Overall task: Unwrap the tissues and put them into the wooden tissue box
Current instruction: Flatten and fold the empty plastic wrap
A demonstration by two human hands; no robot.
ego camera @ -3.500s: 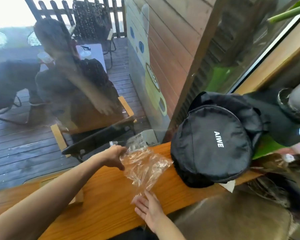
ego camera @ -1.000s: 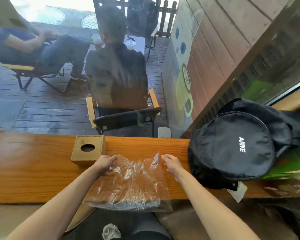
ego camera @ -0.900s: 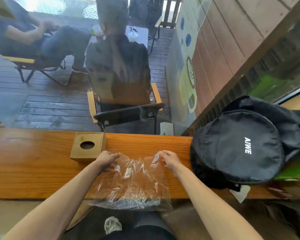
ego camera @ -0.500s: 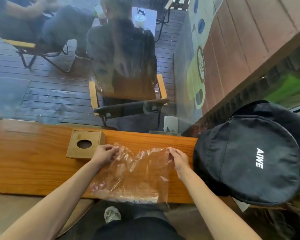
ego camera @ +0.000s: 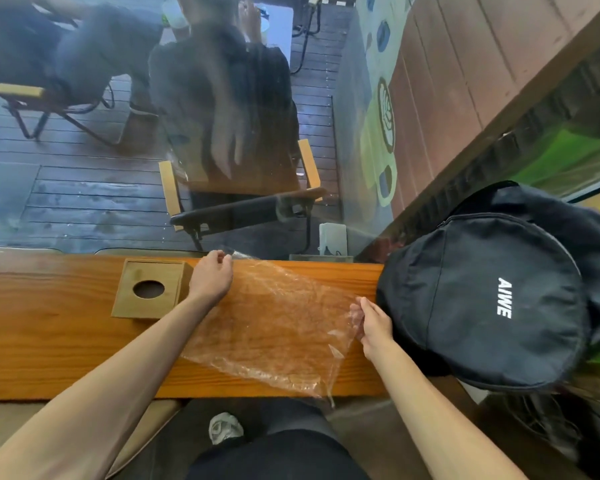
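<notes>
Head view: we see the left hand [ego camera: 211,276] pinching the far corner of the clear plastic wrapper [ego camera: 274,327], the right hand [ego camera: 373,322] gripping its right edge, spread on the counter [ego camera: 49,341] beside the wooden tissue box [ego camera: 149,289].

Glass window [ego camera: 84,168] onto dark decking, wooden-armed chair [ego camera: 243,209] outside, long wooden counter [ego camera: 49,341], daylight

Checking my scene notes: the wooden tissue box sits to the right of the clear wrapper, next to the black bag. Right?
No. The head view shows the wooden tissue box left of the clear wrapper; the black bag is on the wrapper's right.
</notes>
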